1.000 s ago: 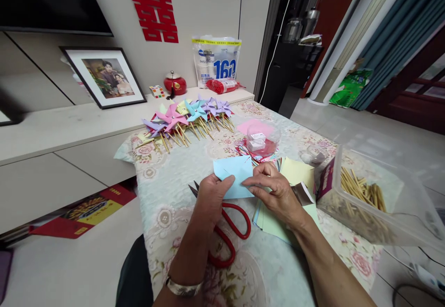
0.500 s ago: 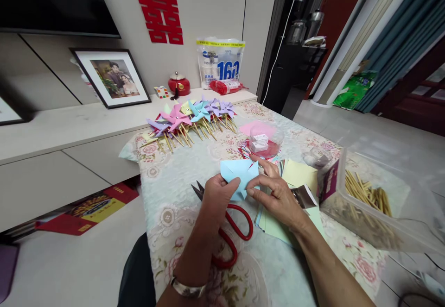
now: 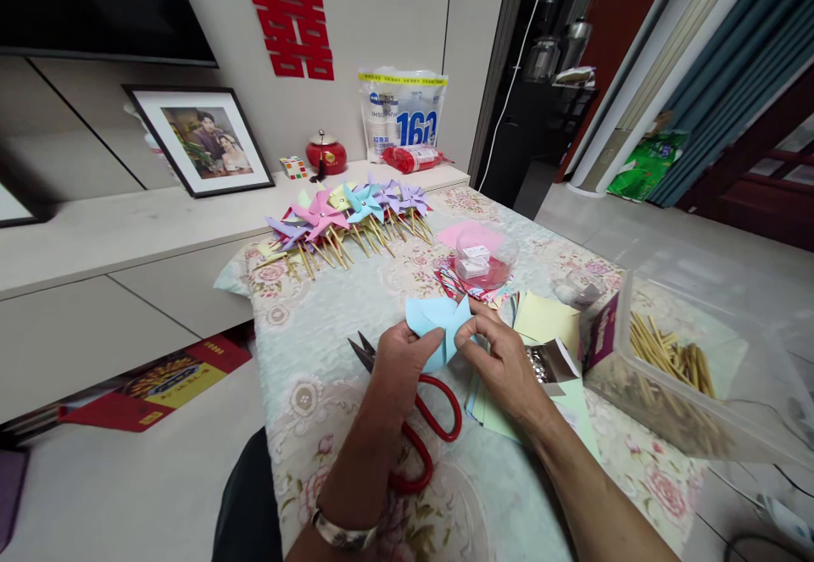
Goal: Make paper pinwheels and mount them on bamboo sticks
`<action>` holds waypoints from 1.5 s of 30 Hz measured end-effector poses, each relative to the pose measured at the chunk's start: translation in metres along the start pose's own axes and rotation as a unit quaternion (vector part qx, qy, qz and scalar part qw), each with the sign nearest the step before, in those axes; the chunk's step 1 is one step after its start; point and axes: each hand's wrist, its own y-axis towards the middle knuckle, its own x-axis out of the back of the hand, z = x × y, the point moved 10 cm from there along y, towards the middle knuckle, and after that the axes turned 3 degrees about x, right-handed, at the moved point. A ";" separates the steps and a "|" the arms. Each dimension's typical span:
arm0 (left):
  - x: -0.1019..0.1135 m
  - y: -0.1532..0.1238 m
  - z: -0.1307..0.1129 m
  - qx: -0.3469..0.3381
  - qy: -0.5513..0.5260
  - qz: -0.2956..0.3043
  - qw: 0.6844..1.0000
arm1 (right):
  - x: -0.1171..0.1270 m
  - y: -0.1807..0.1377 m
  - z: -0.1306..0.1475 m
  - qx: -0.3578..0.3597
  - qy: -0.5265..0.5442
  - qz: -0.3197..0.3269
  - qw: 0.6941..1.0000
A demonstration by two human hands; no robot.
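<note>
A sheet of light blue paper (image 3: 425, 314) with slit, partly folded corners is held up between both hands above the table. My left hand (image 3: 407, 358) pinches its left side, thumb on top. On its right side, my right hand (image 3: 499, 350) grips a corner flap between thumb and fingers. Beneath my left wrist lie red-handled scissors (image 3: 453, 409), their dark blades pointing up-left. Close to my right hand, an open small box of silvery pins (image 3: 560, 363) rests on stacked pale green paper (image 3: 576, 414).
Finished paper pinwheels on sticks (image 3: 324, 214) lie at the table's far side. A clear round container (image 3: 487, 257) stands on coloured paper. At right is a clear plastic bin (image 3: 667, 401) with wooden sticks. The flowered tablecloth (image 3: 305, 342) covers the table.
My right hand's fingers have closed in on the blue paper's right flap, which now bends inward. The left hand keeps its hold, shifting slightly.
</note>
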 end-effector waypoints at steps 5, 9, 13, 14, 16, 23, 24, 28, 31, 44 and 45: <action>0.000 0.001 0.003 0.005 -0.006 0.008 1.000 | 0.000 0.000 -0.006 -0.018 -0.011 -0.011 1.000; 0.001 0.000 0.003 0.016 -0.013 -0.004 1.000 | 0.000 0.000 -0.005 -0.013 -0.019 -0.020 1.000; -0.001 -0.001 0.000 0.015 -0.014 0.001 1.000 | 0.000 0.000 -0.006 -0.017 -0.033 -0.018 0.999; -0.001 -0.001 -0.001 0.014 -0.014 0.000 1.000 | -0.001 -0.001 -0.006 -0.015 -0.034 -0.016 0.999; -0.002 -0.002 -0.001 0.015 -0.010 0.002 1.000 | -0.001 -0.001 -0.006 -0.010 -0.037 -0.014 0.999; 0.001 -0.002 0.001 0.020 0.011 -0.011 1.000 | -0.002 -0.001 -0.007 -0.012 -0.037 -0.011 0.999; 0.001 -0.002 0.001 0.018 0.015 -0.012 1.000 | -0.002 -0.001 -0.007 -0.011 -0.036 -0.011 0.999; 0.001 -0.002 0.000 0.011 0.021 -0.015 1.000 | -0.002 -0.001 -0.006 -0.014 -0.033 -0.010 0.999; 0.001 -0.002 0.000 0.014 0.028 -0.015 0.999 | -0.003 0.000 -0.005 -0.018 -0.031 -0.008 0.999; 0.001 -0.001 0.002 0.013 0.033 -0.009 0.999 | -0.002 0.001 -0.003 -0.009 -0.009 -0.006 1.000; 0.000 -0.001 0.001 0.012 0.034 -0.010 0.999 | -0.002 0.001 -0.003 -0.008 -0.009 -0.005 1.000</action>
